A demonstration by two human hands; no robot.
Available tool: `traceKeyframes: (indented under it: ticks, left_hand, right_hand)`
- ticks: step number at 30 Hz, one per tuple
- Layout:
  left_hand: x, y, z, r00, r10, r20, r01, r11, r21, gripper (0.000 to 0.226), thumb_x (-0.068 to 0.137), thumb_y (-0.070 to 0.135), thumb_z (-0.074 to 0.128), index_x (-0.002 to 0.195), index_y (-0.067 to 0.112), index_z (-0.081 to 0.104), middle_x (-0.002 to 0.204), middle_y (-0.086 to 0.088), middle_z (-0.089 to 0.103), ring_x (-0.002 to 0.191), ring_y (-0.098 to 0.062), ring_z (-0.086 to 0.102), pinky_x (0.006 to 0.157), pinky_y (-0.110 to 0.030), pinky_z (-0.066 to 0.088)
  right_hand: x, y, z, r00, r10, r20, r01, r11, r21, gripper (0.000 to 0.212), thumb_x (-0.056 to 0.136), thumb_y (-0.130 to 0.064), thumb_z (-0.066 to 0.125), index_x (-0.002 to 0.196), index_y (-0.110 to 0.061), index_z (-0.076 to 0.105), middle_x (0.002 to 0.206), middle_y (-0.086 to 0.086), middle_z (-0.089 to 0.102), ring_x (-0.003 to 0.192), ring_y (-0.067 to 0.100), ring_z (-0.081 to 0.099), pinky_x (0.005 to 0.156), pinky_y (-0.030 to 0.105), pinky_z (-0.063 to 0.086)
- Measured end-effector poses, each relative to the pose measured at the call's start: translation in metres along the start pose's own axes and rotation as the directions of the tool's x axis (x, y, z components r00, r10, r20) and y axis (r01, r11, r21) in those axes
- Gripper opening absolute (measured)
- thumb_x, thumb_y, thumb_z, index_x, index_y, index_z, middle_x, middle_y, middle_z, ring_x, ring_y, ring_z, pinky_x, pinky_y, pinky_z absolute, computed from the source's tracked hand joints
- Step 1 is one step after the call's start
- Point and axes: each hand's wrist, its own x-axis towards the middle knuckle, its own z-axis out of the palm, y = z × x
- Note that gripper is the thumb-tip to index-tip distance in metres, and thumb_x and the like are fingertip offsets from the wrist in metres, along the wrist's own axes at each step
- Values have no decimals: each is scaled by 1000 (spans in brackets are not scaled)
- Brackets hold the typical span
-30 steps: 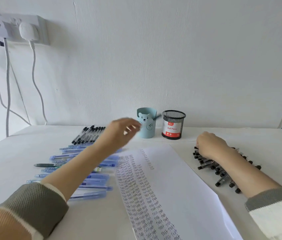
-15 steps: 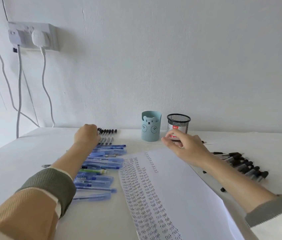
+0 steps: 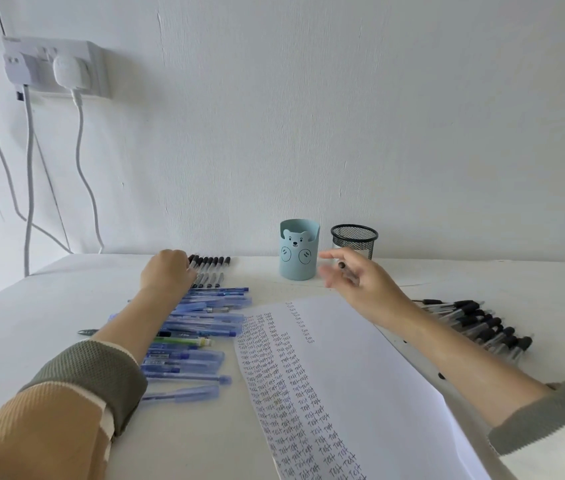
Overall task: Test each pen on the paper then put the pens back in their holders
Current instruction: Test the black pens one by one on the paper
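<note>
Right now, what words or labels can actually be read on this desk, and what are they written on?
"Test": handwritten again and again in columns down the paper.
Blue pens: barrel print too small to read.
Mesh holder: no text shows; the right hand, holding a black pen, covers its lower part.
Bear holder: a drawn face, no words.

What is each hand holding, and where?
Right hand pinches a black-capped clear pen near its cap. Left hand rests on the black-capped pen row; grip unclear.
</note>
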Motion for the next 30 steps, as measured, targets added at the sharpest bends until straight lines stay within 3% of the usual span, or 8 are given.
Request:
traceKeyframes:
  ticks: [3,8,12,14,16,18,23,30]
  left_hand:
    - [0,1,-3,1000,10,-19,-10,1000,21,15,91,19,57,86,7,63,86,-10,60,75,-26,54,56,-31,41]
    - [-5,27,-14,985,162,-58,-163,987,-12,22,94,24,49,96,16,70,96,-4,63,88,-24,57,67,-34,49]
    - [-22,64,-18,793,593,141,-548,795,-258,18,94,30,57,107,27,70,107,12,62,100,-8,57,93,-29,46]
    - [-37,80,-12,697,701,151,-625,697,-352,18,92,39,60,104,33,70,105,18,60,100,-4,56,96,-28,43]
    - [-48,90,-4,676,724,137,-648,673,-356,18,89,49,59,101,39,69,107,17,61,104,-5,54,93,-30,43]
    - [-54,91,2,690,709,147,-638,691,-341,21,87,53,59,100,39,68,108,15,61,104,-7,53,89,-31,44]
    - [-57,82,14,722,667,183,-544,711,-446,46,72,71,44,98,41,67,104,16,59,99,-4,54,89,-33,47]
    - [-59,82,16,737,648,192,-526,728,-439,41,77,67,45,100,42,66,106,19,56,101,-2,51,89,-33,47]
  right_hand:
    - [5,-6,0,991,93,-100,-65,966,251,31,106,-27,34,110,-18,63,84,2,64,76,14,57,67,22,48]
    - [5,-10,-4,934,356,23,-318,800,509,40,104,-29,31,116,-6,61,63,12,63,52,21,55,50,26,46]
    - [3,-8,6,922,341,181,-374,675,636,27,100,-17,44,118,-8,61,103,20,72,84,24,69,68,28,58]
    - [0,-5,13,935,327,138,-344,741,576,19,97,-10,50,105,-7,67,93,14,73,77,20,66,63,24,55]
    - [-3,0,21,941,333,59,-323,834,447,7,90,-6,64,83,-10,64,69,6,65,57,15,54,50,21,44]
    - [-6,5,28,942,334,30,-323,880,348,22,84,-4,71,73,-14,54,54,0,52,47,12,41,46,20,35]
    - [-9,8,34,951,281,128,-298,943,148,23,85,-10,71,70,-16,55,58,-2,63,48,7,44,47,18,35]
    - [-12,16,43,954,293,63,-293,956,-9,42,82,-22,68,47,-19,45,51,7,54,39,8,45,50,22,36]
